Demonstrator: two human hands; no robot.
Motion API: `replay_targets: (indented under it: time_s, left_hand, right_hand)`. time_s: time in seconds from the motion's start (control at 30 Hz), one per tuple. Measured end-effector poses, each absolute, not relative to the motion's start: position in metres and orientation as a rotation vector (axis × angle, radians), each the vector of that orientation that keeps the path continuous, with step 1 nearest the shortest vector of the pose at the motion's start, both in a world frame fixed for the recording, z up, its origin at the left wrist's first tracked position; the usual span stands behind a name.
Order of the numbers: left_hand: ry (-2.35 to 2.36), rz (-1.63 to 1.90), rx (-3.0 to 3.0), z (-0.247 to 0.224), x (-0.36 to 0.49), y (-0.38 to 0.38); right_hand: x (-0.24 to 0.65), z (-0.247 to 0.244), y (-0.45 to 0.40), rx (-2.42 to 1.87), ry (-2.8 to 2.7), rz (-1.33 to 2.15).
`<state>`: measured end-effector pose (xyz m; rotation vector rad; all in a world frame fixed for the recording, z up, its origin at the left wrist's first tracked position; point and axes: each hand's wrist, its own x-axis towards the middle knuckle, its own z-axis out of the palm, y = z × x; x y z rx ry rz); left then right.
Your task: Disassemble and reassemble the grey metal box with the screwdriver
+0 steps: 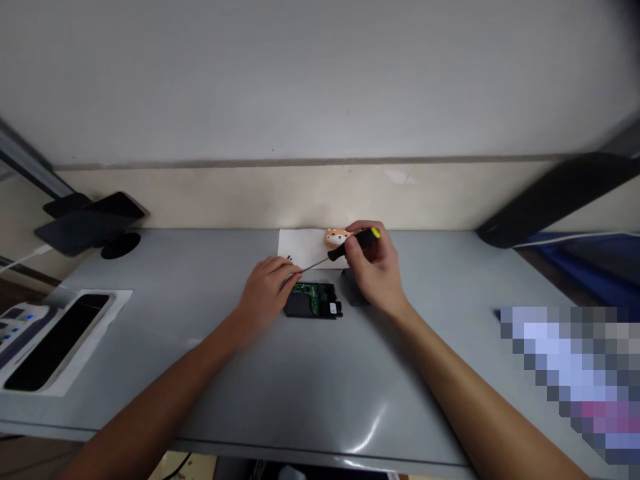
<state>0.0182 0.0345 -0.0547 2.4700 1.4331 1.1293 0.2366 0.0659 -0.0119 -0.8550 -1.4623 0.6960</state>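
Observation:
My right hand [375,267] is closed round the handle of a black screwdriver [356,244] with a yellow end. Its thin metal shaft slants down to the left. At the tip end, the fingers of my left hand [273,283] are pinched together on the shaft; whether a small part is there too is hidden. Just below lies a green circuit board [315,300] with black parts and a white label, flat on the table. A dark casing piece [354,288] sits under my right hand, partly covered by it.
Behind my hands, white paper [300,243] holds tiny dark pieces [290,258] and an orange-and-white animal figure [337,237]. A phone on a stand [100,220] is at the back left, another phone [60,340] at the left. A black cylindrical object [550,200] leans at the right.

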Motion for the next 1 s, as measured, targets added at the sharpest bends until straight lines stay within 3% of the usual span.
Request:
replay_targets:
  time_s: [0.33, 1.0]
  left_hand:
    - [1.403, 1.121, 2.165, -0.054, 0.015, 0.041]
    - [1.311, 0.882, 2.294, -0.049, 0.010, 0.040]
  right_hand:
    - [0.233, -0.018, 0.066, -0.939, -1.464, 0.756]
    - [0.228, -0.023, 0.062, -0.970, -1.489, 0.826]
